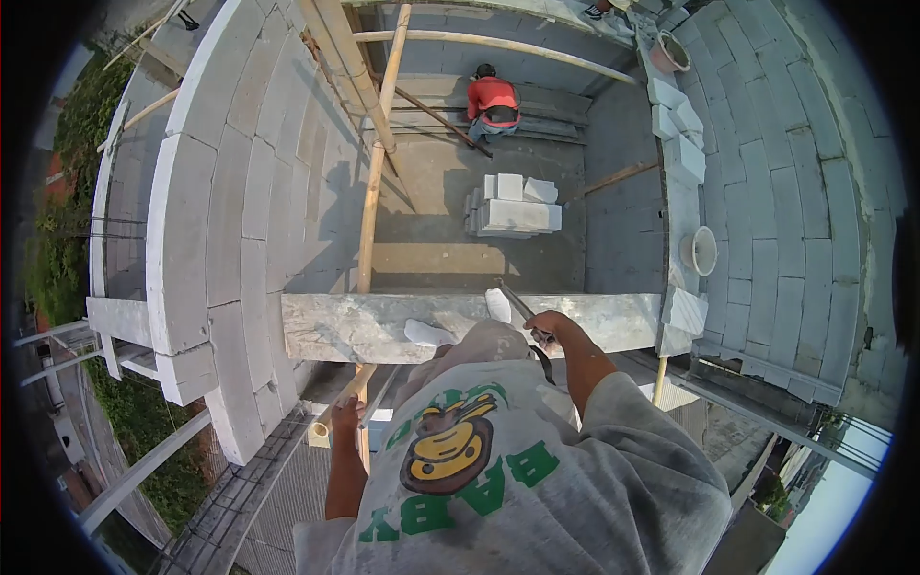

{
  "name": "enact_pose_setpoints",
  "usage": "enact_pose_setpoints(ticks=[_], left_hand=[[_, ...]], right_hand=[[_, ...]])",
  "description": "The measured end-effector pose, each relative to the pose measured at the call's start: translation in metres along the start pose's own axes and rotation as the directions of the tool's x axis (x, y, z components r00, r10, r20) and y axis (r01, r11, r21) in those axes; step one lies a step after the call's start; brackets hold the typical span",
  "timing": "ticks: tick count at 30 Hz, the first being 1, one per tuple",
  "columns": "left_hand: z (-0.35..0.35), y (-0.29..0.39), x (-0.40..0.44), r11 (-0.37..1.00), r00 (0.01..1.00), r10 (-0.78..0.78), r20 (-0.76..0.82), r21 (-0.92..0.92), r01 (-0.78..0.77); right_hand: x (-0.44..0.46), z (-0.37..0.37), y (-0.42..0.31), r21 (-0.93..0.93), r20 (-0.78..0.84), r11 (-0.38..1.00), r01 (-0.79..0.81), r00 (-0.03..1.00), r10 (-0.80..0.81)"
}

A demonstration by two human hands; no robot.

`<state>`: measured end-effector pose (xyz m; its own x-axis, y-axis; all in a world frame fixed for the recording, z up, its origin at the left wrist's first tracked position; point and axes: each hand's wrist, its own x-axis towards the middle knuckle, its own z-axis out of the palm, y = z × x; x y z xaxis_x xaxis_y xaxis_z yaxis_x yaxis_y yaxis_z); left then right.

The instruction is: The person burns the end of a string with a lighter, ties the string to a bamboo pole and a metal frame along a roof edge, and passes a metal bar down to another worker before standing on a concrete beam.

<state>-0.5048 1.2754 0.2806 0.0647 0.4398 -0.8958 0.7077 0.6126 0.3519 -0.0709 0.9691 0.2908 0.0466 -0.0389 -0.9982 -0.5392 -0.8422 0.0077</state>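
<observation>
My left hand (347, 417) is low on the left, with its fingers curled at a bamboo pole (362, 381) beside the plank. In front of my body, my right hand (546, 328) is closed around a tool with a narrow, greyish straight part (517, 305) pointing up and left. The tool's exact kind is hard to make out. A dark curved strip hangs just below that hand. My white-covered feet (498, 305) stand on a worn, grey-stained plank (326, 324) that spans the gap between two block walls.
Far below, a person in a red top (494, 96) crouches near long boards (556, 123). White blocks (517, 213) are stacked on that floor. Bamboo poles (374, 201) rise at left. Loose blocks (682, 158) and a pale bucket (700, 251) stand along the right ledge.
</observation>
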Motion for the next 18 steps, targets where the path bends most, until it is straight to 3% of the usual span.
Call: enact_pose_setpoints(ticks=[4, 6, 8, 10, 11, 15, 18], left_hand=[[0.013, 0.016, -0.007, 0.997, 0.998, -0.044, -0.046, 0.061, 0.046], [0.023, 0.031, -0.002, 0.999, 0.999, -0.044, -0.025, -0.006, 0.044], [0.047, 0.052, -0.006, 0.999, 1.0, 0.009, -0.027, -0.033, -0.01], [0.082, 0.081, -0.018, 0.998, 0.996, 0.067, -0.063, 0.014, -0.066], [0.094, 0.084, -0.008, 0.993, 0.992, 0.121, 0.043, 0.004, -0.122], [0.188, 0.129, -0.032, 0.981, 0.975, 0.155, 0.162, 0.093, -0.171], [0.236, 0.136, -0.023, 0.975, 0.947, 0.148, 0.283, 0.119, -0.188]], right_hand=[[0.019, -0.021, 0.015, -0.042, 0.011, 0.998, 0.041, 0.999, -0.04], [0.028, -0.033, 0.024, -0.025, -0.035, 0.999, 0.029, 0.999, -0.03], [0.036, -0.048, 0.034, -0.05, -0.07, 0.999, 0.013, 0.997, -0.017], [0.023, -0.066, 0.037, -0.119, -0.007, 0.988, 0.095, 0.995, -0.097], [0.019, -0.078, 0.038, -0.149, 0.018, 0.979, 0.138, 0.99, -0.137], [0.047, -0.103, 0.062, 0.028, 0.0, 1.0, -0.003, 1.0, 0.003], [0.058, -0.125, 0.067, -0.086, -0.005, 0.993, 0.083, 0.996, -0.084]])
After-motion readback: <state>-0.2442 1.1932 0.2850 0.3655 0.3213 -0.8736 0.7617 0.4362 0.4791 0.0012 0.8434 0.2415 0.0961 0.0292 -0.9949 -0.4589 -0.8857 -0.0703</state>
